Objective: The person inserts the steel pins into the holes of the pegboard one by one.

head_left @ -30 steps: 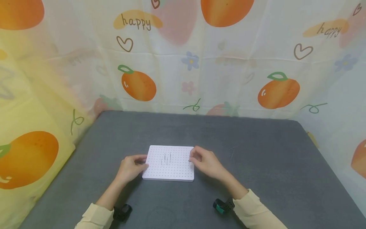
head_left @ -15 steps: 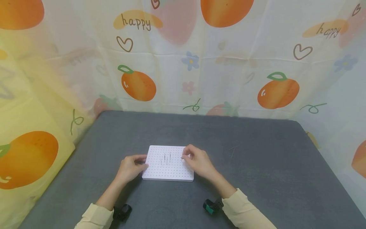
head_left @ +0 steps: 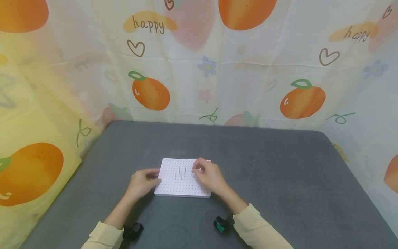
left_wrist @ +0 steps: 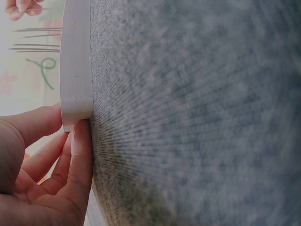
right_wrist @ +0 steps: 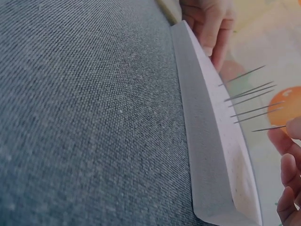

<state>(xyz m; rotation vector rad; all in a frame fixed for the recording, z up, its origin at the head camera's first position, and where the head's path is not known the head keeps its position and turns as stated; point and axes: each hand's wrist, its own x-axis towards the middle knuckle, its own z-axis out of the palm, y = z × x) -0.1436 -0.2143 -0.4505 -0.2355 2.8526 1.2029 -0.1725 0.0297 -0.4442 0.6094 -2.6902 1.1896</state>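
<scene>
A white pegboard point(head_left: 174, 189) with rows of small holes lies flat on the table. Its left edge is held by my left hand point(head_left: 141, 183), thumb at the top edge and fingers against the side, as the left wrist view shows. Several thin needles point(right_wrist: 256, 96) stand upright in the board's middle. Over the board's right half, my right hand point(head_left: 209, 174) pinches one more needle point(right_wrist: 269, 129) between thumb and index finger. That needle's free end points down at the board, apart from its surface in the right wrist view, beside the standing row.
Right of the board, a loose needle point(head_left: 227, 168) lies on the dark grey table point(head_left: 280, 193). Farther right are more thin needles point(head_left: 253, 166), two of them crossing. A fruit-patterned curtain point(head_left: 186, 90) hangs behind the table.
My right hand has moved left across the board with its needle, toward the standing needles, uncovering a loose needle on the table. My left hand has stayed at the board's edge.
</scene>
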